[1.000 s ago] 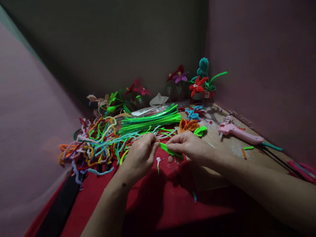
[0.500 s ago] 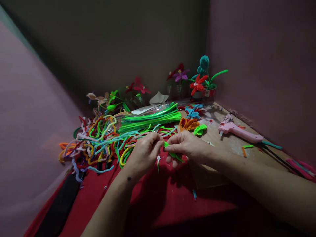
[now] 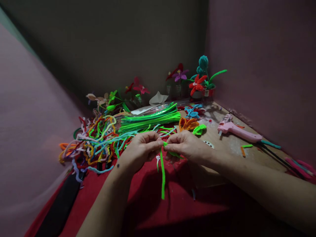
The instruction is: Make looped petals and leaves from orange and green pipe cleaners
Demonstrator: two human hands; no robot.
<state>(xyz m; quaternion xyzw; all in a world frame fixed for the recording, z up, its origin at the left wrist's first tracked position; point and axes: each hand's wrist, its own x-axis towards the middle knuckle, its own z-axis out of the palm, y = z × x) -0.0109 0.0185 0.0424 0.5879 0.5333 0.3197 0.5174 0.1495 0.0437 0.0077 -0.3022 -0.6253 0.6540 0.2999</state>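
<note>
Between my two hands is a bright green pipe cleaner (image 3: 162,176), one straight end hanging down over the red cloth. My left hand (image 3: 144,147) pinches it near the top, thumb against fingertips. Close beside it, my right hand (image 3: 189,145) grips a bent green part of it, and a green tip sticks out below the fingers. The fingertips of both hands almost meet. Just below and left of the hanging strand lies a small white flower-like piece (image 3: 158,159) with a green stem.
A pink glue gun (image 3: 239,131) lies on the board at right. Green pipe cleaners (image 3: 150,121) lie in a bundle behind my hands, with a tangled multicoloured heap (image 3: 98,138) at left. Orange petal loops (image 3: 188,124) and potted pipe-cleaner flowers (image 3: 197,84) stand farther back. A black object (image 3: 61,204) lies at left.
A straight green end now hangs down between my hands; before, it was not visible there. My left hand has turned and its wrist has shifted slightly left. My right hand keeps its grip.
</note>
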